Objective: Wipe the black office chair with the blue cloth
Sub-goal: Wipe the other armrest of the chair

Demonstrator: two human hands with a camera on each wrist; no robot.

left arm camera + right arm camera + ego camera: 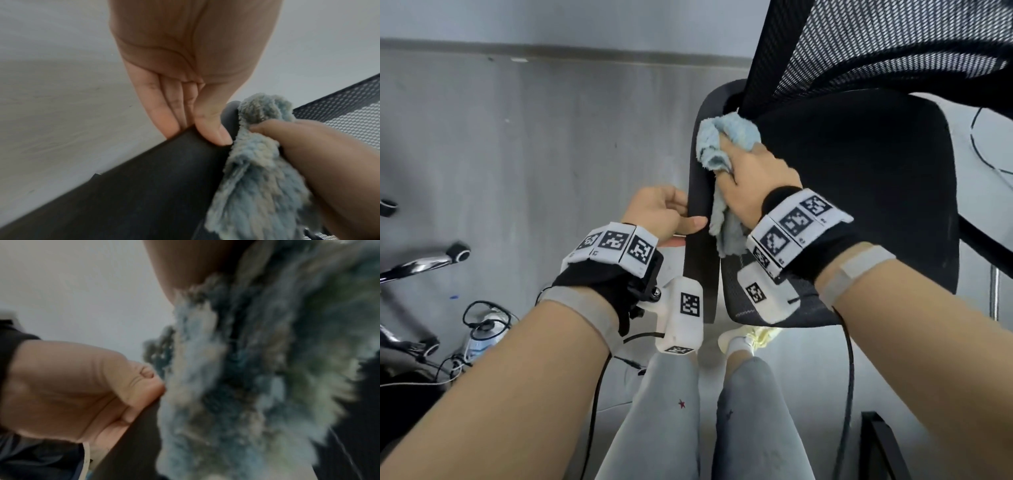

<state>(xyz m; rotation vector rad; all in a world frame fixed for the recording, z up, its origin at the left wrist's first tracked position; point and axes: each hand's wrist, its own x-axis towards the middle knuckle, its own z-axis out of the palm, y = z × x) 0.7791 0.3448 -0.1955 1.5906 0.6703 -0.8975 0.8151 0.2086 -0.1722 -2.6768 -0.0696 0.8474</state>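
Observation:
The black office chair (pixel 859 192) stands before me, its mesh back (pixel 876 44) at the upper right and its left armrest (pixel 700 274) running toward me. My left hand (pixel 664 212) grips that armrest, thumb on top and fingers down the outer side; the left wrist view shows the left hand (pixel 193 113) pinching the armrest (pixel 144 186). My right hand (pixel 753 178) holds the bunched blue cloth (pixel 726 137) against the armrest's inner side, near the back. The cloth (pixel 246 369) fills the blurred right wrist view and hides the fingers.
Another chair's chrome base (pixel 417 263) is at the left, with cables and a bottle (pixel 482 335) on the grey floor. My legs (pixel 671 411) stand close behind the seat. A thin cable (pixel 989 154) lies on the floor at the right.

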